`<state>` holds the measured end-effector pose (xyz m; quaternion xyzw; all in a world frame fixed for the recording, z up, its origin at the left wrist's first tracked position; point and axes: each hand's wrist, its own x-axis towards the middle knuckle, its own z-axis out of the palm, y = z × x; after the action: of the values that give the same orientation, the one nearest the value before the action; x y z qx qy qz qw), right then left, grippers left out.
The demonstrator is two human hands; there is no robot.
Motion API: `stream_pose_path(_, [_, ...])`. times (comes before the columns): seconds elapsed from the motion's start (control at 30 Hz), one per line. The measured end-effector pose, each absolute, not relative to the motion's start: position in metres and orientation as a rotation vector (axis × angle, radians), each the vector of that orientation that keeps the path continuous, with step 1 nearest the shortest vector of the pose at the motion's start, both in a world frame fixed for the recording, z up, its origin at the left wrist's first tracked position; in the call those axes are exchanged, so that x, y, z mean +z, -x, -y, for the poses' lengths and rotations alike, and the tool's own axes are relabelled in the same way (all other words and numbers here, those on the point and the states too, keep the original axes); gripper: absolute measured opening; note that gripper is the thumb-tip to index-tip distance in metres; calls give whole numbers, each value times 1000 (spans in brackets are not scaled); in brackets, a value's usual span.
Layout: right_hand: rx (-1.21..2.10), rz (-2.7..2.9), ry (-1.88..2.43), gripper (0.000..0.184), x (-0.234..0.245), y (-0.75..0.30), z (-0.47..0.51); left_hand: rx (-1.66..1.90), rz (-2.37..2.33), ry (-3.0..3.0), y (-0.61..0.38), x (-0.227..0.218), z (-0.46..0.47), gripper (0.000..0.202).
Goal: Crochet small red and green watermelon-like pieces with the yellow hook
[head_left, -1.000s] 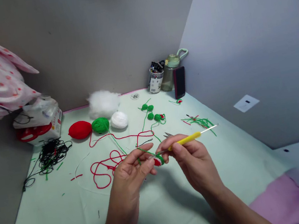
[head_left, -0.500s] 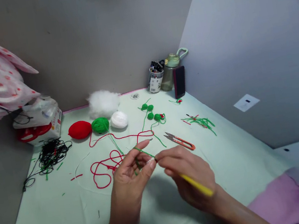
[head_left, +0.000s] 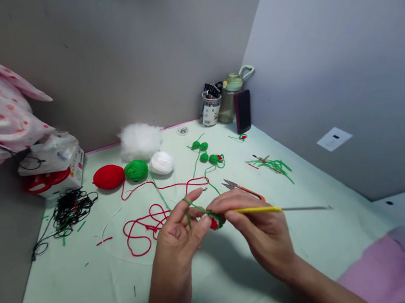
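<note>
Between my hands is a small crocheted piece (head_left: 215, 220), green round the edge with red and white inside. My left hand (head_left: 180, 235) pinches its left side between thumb and fingers, and green yarn (head_left: 195, 205) runs over the raised index finger. My right hand (head_left: 260, 229) is closed round a crochet hook (head_left: 259, 210) with a yellow handle; its metal shaft points out to the right. Fingertips of that hand also touch the piece's right edge. Behind the right hand lie orange-handled thread snips (head_left: 245, 189), partly covered by it.
Red (head_left: 109, 177), green (head_left: 136, 170) and white yarn balls (head_left: 161, 163) sit in a row before white stuffing (head_left: 141, 140). Loose red yarn (head_left: 137, 237) loops left of my hands. Several small green crocheted pieces (head_left: 204, 157), green scraps (head_left: 274, 163) and black yarn (head_left: 70, 209) lie around.
The yellow crochet hook has swung from pointing down-right to lying nearly level, its far metal end now showing. The right hand has turned, and the red and green piece has come into view.
</note>
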<state>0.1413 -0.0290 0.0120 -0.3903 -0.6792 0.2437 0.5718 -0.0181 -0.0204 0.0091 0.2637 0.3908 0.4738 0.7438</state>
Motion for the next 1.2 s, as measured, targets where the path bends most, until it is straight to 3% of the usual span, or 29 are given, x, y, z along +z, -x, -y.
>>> stream_pose_path(0.1, [214, 1854, 921, 27, 11, -142, 34, 1042, -820, -519, 16, 7, 20, 54])
stream_pose_path(0.17, [144, 1878, 912, 29, 10, -146, 36, 992, -754, -425, 17, 8, 18, 48])
stream_pose_path(0.27, [439, 1600, 932, 27, 10, -150, 33, 979, -720, -352, 20, 9, 14, 37])
stream_pose_path(0.4, [837, 1371, 876, 19, 9, -149, 28, 1032, -812, -491, 22, 9, 16, 37])
stream_pose_path(0.57, [1012, 1240, 891, 15, 6, -148, 26, 1019, -852, -659, 19, 8, 20, 33])
stream_pose_path(0.73, [1157, 1114, 856, 22, 7, -153, 26, 1031, -863, -681, 20, 12, 17, 31])
stream_pose_path(0.83, [986, 1257, 916, 23, 10, -153, 30, 1042, -896, -695, 22, 13, 18, 30])
stream_pose_path(1.03, [304, 1797, 898, 24, 14, -149, 39, 1128, -997, -733, 18, 13, 23, 35])
stream_pose_path(1.13, [-29, 2008, 912, 26, 11, -147, 40, 1147, -962, -663, 14, 13, 25, 45])
stream_pose_path(1.2, [-86, 2026, 909, 28, 8, -147, 40, 1075, -862, -539, 14, 13, 23, 52])
